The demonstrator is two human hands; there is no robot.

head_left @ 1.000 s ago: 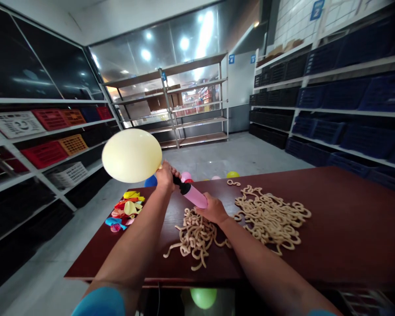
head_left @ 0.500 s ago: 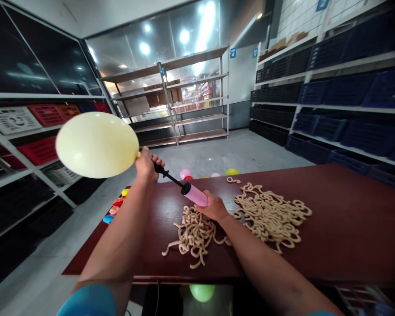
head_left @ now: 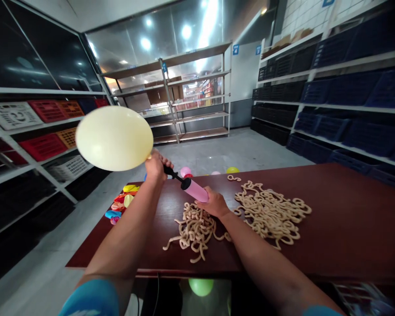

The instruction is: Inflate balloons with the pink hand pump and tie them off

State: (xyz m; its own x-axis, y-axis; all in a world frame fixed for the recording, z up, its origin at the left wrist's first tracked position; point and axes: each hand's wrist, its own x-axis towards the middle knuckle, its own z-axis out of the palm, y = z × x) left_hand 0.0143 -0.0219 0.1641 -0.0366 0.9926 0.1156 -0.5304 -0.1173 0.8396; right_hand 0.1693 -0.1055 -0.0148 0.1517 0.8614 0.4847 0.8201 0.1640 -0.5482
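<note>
A pink balloon pump (head_left: 196,190) with a black handle and rod is held at a slant above the dark red table (head_left: 342,210). My left hand (head_left: 156,166) is closed at its black handle end, beside the neck of a large inflated pale yellow balloon (head_left: 114,138). Around the lower end of the pink barrel my right hand (head_left: 213,202) is wrapped. Only a short stretch of the rod shows. Beneath my right hand lies a pile of beige, rope-like curly pieces (head_left: 194,230); a wider heap of the same pieces (head_left: 270,213) spreads to its right.
Uninflated coloured balloons (head_left: 116,206) lie at the table's left end. Inflated balloons (head_left: 232,170) rest on the floor beyond the far edge, and a green balloon (head_left: 200,286) is under the near edge. Shelves with crates (head_left: 329,125) line both sides; a metal rack (head_left: 197,116) stands behind.
My left hand has pushed the handle toward the barrel, so less of the rod shows. The yellow balloon has moved right with it. My right hand has stayed nearly in place.
</note>
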